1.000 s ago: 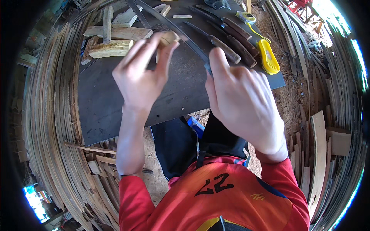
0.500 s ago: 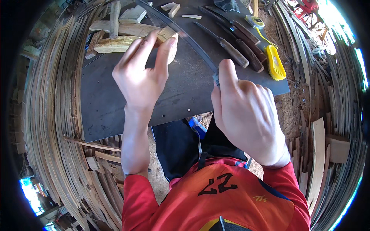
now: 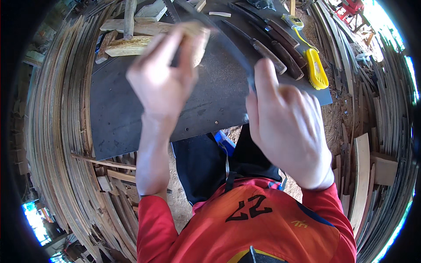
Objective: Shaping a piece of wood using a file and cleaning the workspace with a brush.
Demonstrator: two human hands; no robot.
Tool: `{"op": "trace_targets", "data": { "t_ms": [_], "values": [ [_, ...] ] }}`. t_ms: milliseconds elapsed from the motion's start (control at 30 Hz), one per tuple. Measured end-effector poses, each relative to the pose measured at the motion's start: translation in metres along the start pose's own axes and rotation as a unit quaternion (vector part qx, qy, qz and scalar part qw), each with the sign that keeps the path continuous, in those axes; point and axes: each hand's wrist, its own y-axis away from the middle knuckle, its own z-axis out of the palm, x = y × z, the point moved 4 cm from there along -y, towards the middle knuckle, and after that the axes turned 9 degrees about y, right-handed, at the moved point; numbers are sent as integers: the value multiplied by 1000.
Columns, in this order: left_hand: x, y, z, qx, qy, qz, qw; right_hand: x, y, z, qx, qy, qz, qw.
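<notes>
My left hand [image 3: 160, 87], smeared by motion, pinches a small pale wooden block [image 3: 199, 39] above the dark tabletop [image 3: 175, 109]. My right hand [image 3: 289, 118] is closed round the near end of a long, flat, dark metal blade [image 3: 228, 44], with the thumb stretched along it. The blade slants up and left, its far part blurred just right of the block. Whether it touches the block, and whether its edge is toothed, I cannot tell. The blade's grip is mostly hidden in my right hand.
Several wooden-handled tools [image 3: 269, 56] lie right of the blade, beside a yellow brush [image 3: 316, 70] and a tape measure [image 3: 293, 21]. Wood offcuts [image 3: 127, 46] and a toothed saw blade [image 3: 171, 9] lie at the far left. Stacked wooden strips [image 3: 57, 109] flank the table.
My right hand has shifted slightly up and right with the blade. The left hand and block have moved slightly and are now blurred. The saw blade behind them shows more.
</notes>
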Motion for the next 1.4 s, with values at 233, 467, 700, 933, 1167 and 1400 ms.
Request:
{"op": "trace_targets", "data": {
  "t_ms": [233,467,700,933,1167,1400],
  "values": [
    [1,-3,-9,-45,32,-34,998,2,13,-6,-35,-45,6,998],
    [1,-3,-7,20,3,-9,1000,-7,-15,0,-10,-21,-39,999],
    [3,-4,-1,11,23,-13,1000,-3,-8,-6,-54,-23,-15,998],
    [6,-5,-1,-17,16,1,1000,2,-29,3,24,-7,-67,997],
    [-10,-8,0,21,0,-51,998,-2,-23,0,23,-15,-49,998],
    [-18,-5,-15,12,6,-32,999,8,6,-4,-49,-48,-2,998]
  ]
}}
